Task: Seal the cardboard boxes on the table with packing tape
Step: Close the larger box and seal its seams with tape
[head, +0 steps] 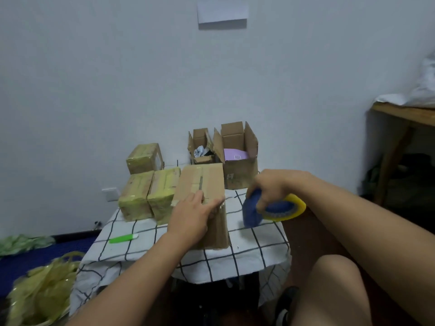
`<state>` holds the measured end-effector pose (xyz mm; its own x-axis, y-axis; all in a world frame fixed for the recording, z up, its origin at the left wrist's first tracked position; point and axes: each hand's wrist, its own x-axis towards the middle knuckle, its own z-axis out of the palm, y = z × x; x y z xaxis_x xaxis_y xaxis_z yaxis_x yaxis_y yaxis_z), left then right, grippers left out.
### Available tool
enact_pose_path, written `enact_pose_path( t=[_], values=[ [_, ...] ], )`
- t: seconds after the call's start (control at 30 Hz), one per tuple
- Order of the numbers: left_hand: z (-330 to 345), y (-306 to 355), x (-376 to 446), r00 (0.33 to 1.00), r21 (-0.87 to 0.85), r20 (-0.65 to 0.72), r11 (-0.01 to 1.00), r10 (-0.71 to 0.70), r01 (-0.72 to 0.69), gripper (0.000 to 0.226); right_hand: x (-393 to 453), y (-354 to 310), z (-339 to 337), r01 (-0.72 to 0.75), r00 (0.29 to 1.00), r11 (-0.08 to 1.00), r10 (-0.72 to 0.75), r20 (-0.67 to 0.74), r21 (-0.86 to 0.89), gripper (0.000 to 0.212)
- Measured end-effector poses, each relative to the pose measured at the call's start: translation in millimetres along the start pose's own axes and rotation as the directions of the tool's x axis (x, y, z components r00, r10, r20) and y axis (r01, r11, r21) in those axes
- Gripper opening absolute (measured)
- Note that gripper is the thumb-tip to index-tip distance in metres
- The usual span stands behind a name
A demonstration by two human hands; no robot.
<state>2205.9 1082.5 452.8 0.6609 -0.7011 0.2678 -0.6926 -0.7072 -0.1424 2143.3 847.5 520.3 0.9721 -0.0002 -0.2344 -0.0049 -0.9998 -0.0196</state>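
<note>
A closed brown cardboard box (pixel 202 182) stands in the middle of the small table (pixel 259 243). My left hand (pixel 190 215) presses flat on the near end of its top, fingers spread over the edge. To the right, my right hand (pixel 270 184) grips a blue tape dispenser (pixel 253 211) with a yellowish roll of packing tape (pixel 294 205), held just above the table beside the box. A thin strip of tape seems to run from the dispenser toward the box's near corner.
Three boxes wrapped in yellowish tape (pixel 150 196) stand at the left. Two open boxes (pixel 237 149) with contents stand at the back by the wall. A green utility knife (pixel 123 238) lies on the checked cloth. Crumpled used tape (pixel 42 290) fills the lower left.
</note>
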Motion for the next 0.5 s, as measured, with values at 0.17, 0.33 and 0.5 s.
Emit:
enact_pose_path(
  t=[0.17, 0.33, 0.5],
  values=[
    [-1.3, 0.7, 5.8, 0.999, 0.027, -0.017, 0.998, 0.050, -0.050, 0.074, 1.1, 30.4, 17.0, -0.052, 0.864, 0.927, 0.228, -0.449, 0.371, 0.058],
    [3.2, 1.2, 7.7, 1.000, 0.040, -0.006, 0.999, 0.030, -0.030, 0.072, 13.3, 15.2, 63.7, 0.274, 0.753, 0.516, 0.409, -0.515, 0.811, 0.045],
    [4.5, 5.0, 10.0, 0.999, 0.065, 0.024, 0.997, 0.031, -0.033, 0.072, 23.4, -7.4, 100.3, 0.394, 0.715, 0.115, 0.586, -0.383, 0.912, 0.037]
  ],
)
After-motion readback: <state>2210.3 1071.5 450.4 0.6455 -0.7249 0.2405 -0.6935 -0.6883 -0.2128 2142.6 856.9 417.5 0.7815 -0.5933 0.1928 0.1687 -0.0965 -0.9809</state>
